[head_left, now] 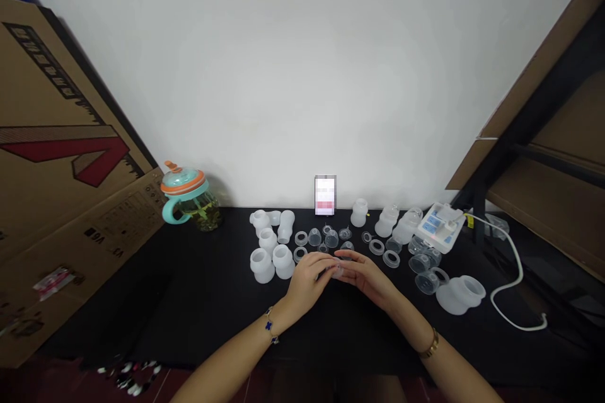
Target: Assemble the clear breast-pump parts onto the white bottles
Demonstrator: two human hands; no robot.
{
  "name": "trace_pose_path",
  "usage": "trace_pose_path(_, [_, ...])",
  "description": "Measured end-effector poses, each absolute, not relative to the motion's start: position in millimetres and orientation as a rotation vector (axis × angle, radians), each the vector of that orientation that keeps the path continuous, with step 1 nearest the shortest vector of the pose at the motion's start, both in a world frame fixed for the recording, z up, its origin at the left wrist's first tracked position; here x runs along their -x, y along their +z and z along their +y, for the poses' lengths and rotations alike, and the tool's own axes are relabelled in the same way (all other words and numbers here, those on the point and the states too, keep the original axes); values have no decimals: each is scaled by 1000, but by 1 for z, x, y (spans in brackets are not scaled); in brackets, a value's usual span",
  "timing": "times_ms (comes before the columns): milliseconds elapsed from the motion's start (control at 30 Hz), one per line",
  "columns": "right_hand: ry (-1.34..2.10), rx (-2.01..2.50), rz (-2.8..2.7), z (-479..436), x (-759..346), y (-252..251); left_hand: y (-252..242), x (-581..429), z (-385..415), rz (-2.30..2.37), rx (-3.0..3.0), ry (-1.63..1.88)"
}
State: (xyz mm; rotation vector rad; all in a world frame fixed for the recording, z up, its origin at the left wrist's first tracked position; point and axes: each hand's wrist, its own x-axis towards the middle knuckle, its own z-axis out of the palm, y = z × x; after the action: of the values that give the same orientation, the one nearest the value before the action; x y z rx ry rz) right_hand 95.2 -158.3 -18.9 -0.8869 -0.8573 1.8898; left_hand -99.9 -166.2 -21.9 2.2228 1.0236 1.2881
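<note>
My left hand and my right hand meet over the middle of the black table. Between their closed fingertips is a small translucent baby-bottle part, mostly hidden, so its exact shape cannot be made out. Just beyond the hands lie clear silicone nipples, clear domed caps and translucent collar rings. To the left of my left hand stand several frosted, open-necked bottle bodies. Right of my right hand lie more collar rings and clear caps.
A phone leans on the wall. Bottles with tops stand at the back right, beside a white power strip with a cable. A teal-lidded jug stands left, near a cardboard box. One wide bottle body lies right.
</note>
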Motion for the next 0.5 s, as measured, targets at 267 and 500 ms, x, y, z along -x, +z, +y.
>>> trace_pose_path(267, [1876, 883, -914, -158, -96, -20, -22, 101, -165, 1009, -2138, 1278])
trace_pose_path(500, [1771, 955, -1075, -161, -93, -16, -15, 101, -164, 1018, -1868, 1249])
